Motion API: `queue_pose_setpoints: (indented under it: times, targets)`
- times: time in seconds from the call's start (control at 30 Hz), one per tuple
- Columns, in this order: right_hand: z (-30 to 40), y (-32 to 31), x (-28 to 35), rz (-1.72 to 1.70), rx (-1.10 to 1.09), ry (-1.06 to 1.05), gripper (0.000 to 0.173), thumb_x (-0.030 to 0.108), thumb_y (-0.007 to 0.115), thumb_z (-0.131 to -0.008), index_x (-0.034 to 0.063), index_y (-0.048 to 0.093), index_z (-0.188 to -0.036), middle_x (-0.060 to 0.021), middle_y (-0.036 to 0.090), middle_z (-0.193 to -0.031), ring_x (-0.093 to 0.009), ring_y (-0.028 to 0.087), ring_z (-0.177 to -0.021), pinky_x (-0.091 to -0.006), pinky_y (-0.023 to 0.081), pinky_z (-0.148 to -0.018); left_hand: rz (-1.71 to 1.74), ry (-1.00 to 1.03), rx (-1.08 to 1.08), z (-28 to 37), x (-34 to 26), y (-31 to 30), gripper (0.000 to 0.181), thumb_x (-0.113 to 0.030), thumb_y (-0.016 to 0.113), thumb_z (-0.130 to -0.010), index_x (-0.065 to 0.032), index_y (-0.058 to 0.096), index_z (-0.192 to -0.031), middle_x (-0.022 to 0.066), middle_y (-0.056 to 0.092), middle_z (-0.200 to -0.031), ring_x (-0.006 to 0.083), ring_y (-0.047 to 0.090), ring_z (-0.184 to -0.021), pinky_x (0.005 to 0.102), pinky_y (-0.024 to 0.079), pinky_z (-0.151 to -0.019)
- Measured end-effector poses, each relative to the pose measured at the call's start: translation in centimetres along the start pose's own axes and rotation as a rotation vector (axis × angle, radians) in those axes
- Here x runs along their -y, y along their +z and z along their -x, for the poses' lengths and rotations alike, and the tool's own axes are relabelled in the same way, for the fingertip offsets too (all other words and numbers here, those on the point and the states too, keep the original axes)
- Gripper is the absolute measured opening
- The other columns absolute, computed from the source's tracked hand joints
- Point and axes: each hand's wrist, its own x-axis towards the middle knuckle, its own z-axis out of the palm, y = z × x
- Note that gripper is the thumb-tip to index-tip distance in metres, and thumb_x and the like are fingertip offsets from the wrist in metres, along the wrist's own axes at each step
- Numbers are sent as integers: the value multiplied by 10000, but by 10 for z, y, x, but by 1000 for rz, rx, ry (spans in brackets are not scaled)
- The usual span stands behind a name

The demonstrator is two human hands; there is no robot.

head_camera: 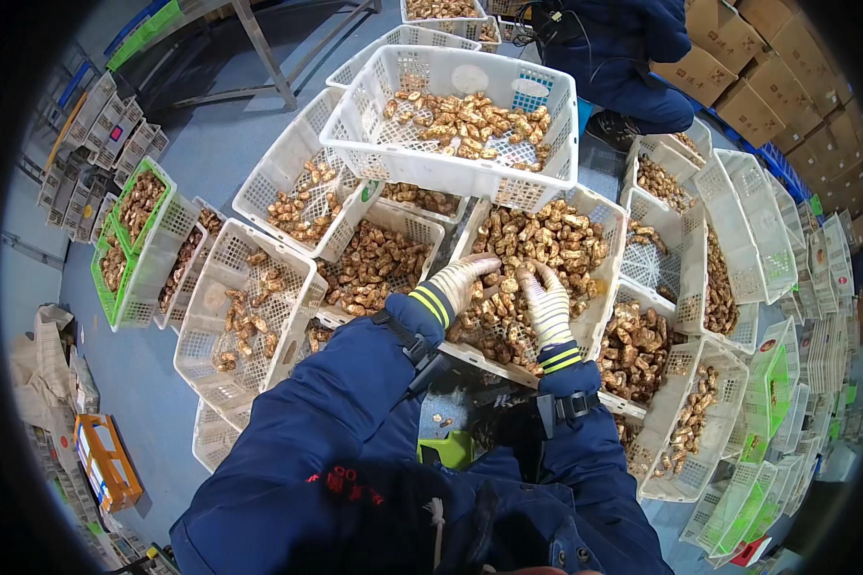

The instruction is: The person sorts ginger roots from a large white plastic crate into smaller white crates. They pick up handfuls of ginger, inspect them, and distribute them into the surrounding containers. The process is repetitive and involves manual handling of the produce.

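Note:
My left hand [462,280], in a soiled white striped glove, is over a white plastic crate [604,284] full of small brown-and-cream mushrooms [554,233], as they appear. Facing it from the right is my right hand [546,302], gloved alike, its fingertips down among the pieces. A mushroom with a pale round end [509,285] sits between the two hands, close to the right thumb. The fingertips of both hands touch the heap, and partly cover it. Whether either hand grips a piece cannot be made out.
A shallower-filled crate [446,154] rests across the crates beyond my hands. More mushroom crates stand left [244,237] and right [690,474]. A co-worker in dark blue [618,65] crouches ahead, near stacked cardboard boxes [755,108]. An orange crate [108,460] lies at left.

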Motion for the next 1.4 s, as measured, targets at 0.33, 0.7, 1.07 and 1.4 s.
queue_pose_setpoints:
  times: [0.33,0.7,1.07,1.4]
  targets:
    - [-1,1,-4,38,-13,1,449,336,698,-922,15,640,-1230,-147,707,-1072,-190,634,-987,-315,479,-918,-6,9,31,-9,3,-6,283,-268,698,-929,-104,629,-1149,19,635,-917,124,609,-749,255,527,-624]
    - [-1,1,-4,62,-15,12,432,328,691,-922,15,643,-1217,-145,707,-1055,-194,637,-943,-321,488,-888,-110,15,75,-10,3,-10,315,-343,638,-967,-109,594,-1174,49,661,-951,126,571,-666,265,461,-538]
    - [-3,-2,-2,-83,-24,56,420,304,691,-930,-1,645,-1216,-128,702,-1070,-168,620,-989,-308,480,-911,-67,69,143,-18,8,-17,399,-233,546,-1013,-101,495,-1387,87,651,-1155,197,638,-911,330,553,-706]
    - [-6,0,-11,-71,-6,57,458,321,684,-938,-18,628,-1241,-132,694,-1111,-185,615,-1019,-309,471,-931,-162,154,158,-23,11,-19,471,-254,629,-964,-78,524,-1388,86,613,-1280,180,565,-1150,313,549,-816]
